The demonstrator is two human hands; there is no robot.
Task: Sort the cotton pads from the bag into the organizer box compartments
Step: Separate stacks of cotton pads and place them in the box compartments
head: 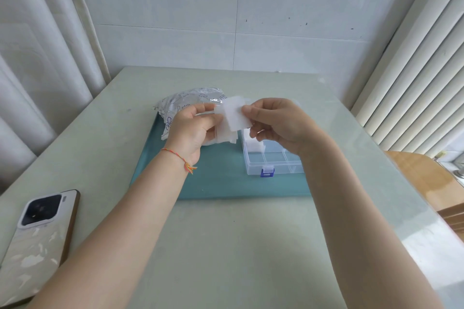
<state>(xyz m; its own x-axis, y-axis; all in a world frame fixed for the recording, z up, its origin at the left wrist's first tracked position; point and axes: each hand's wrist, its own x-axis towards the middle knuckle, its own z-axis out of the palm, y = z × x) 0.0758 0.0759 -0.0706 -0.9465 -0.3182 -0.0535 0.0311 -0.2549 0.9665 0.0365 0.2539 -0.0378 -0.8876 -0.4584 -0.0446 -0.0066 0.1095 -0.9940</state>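
Hiding much of the organizer box (272, 160) behind the right hand (276, 124); compartment count impossible to settle, one at the box's 11 o'clock corner showing white pads. Covering part of the bag (187, 103), at 10 o'clock from the box, with the left hand (192, 130). Pinching one cotton pad (234, 115) at its right edge with right fingers, above the box. Gripping a stack of pads (226, 135), number unclear, in left fingers. Lying at 8 o'clock on the surface (226, 246): one phone (40, 238), cut off by the frame edge.

No text can be read anywhere: the bag (185, 103) at 11 o'clock carries only blue line drawings (shell-like shapes), and no lettering shows on it.
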